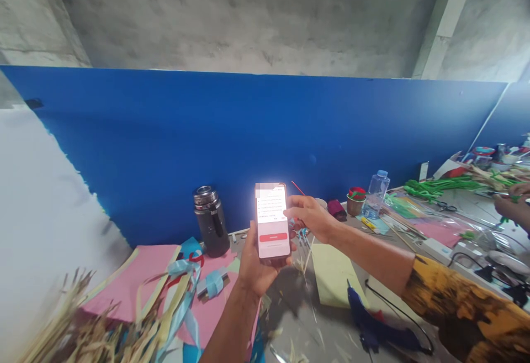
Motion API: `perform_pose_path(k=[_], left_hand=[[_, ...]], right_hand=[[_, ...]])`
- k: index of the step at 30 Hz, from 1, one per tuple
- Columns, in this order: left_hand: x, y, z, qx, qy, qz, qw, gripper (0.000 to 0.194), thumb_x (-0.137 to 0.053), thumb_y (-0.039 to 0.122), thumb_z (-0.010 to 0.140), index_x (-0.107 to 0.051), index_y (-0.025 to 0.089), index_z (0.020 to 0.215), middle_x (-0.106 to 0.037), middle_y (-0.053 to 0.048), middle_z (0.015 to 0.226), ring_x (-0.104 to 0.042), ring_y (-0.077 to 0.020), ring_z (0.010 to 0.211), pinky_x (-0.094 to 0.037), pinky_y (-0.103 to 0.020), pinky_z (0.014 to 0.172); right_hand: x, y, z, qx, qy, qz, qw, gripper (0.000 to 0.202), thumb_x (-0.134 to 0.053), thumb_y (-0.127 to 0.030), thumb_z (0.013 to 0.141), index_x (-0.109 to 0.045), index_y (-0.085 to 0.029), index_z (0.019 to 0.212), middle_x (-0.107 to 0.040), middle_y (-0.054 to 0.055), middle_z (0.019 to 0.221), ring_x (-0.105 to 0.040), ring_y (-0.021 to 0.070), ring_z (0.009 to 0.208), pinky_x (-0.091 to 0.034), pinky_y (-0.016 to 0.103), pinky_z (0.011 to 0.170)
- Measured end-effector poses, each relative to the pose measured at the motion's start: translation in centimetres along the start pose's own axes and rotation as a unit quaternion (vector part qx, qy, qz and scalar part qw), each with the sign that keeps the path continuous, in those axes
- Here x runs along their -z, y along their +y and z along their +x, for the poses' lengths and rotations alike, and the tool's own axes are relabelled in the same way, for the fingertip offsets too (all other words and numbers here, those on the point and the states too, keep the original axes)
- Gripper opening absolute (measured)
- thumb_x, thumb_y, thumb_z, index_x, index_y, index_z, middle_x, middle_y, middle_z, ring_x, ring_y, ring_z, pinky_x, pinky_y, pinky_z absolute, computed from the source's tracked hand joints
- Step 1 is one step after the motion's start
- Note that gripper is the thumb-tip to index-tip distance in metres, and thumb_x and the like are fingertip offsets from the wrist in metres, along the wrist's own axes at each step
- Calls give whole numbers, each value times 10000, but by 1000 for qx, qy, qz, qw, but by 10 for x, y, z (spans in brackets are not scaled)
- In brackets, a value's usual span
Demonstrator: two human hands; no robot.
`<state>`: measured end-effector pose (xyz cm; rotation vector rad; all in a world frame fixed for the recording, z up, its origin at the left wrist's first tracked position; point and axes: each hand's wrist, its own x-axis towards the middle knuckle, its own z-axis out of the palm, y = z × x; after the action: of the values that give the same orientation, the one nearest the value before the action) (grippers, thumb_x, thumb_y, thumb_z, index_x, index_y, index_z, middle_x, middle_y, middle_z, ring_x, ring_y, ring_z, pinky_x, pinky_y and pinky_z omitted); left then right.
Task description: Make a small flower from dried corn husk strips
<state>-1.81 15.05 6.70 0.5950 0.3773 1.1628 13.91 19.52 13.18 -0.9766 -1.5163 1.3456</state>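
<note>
My left hand (259,272) is wrapped round a smartphone (273,236), held upright with its lit screen facing me. The screen has a white panel of small text and a red button bar near the bottom. My right hand (310,216) reaches in from the right, fingers apart at the phone's right edge. A fingertip is at the screen; I cannot tell whether it touches. Behind the phone stands a dark thermos flask (210,225). Below my right forearm lie a yellow paper sheet (333,274) and a dark blue glue gun (372,324).
Dried straw (99,330), pink sheets (141,269) and light-blue ribbon (190,302) cover the left side. At right are a plastic bottle (376,194), a small pot (356,203), scissors (446,206) and green stems (439,188). Another person's hand (513,208) is at far right. A blue partition (248,131) stands behind.
</note>
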Motion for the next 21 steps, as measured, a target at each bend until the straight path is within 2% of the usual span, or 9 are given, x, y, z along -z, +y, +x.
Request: perform_pose_path(k=[7,10,13,21], left_hand=[[0,0,1,2,11,6,1000,613,-430,627,937,-688,108,1134,-750,-181,954,-721,-283,733,-531,-332,545],[0,0,1,3,-5,2,1000,614,-427,623,941,-690,103,1133,-750,-178,940,-723,-281,738,-537,-329,550],[-1,0,1,2,-19,-1,1000,619,-419,625,943,-685,106,1149,-747,-182,965,-723,-277,750,-540,-328,555],[-2,0,0,3,-6,2,1000,626,-431,629,937,-678,105,1175,-738,-195,976,-716,-283,745,-531,-336,550]], right_hand=[[-1,-2,-2,-11,-3,6,1000,151,-646,-280,662,-602,-173,760,-596,-33,634,-522,86,461,-364,237,477],[-1,-3,-3,-16,-9,8,1000,162,-647,-296,679,-601,-174,776,-607,-27,627,-538,97,463,-375,242,480],[-1,-4,-3,-10,-5,3,1000,157,-655,-304,686,-583,-177,744,-609,-22,627,-536,97,490,-375,235,482],[-1,-5,-5,-2,-7,10,1000,155,-661,-304,686,-564,-185,711,-578,-27,607,-513,95,509,-356,228,482]])
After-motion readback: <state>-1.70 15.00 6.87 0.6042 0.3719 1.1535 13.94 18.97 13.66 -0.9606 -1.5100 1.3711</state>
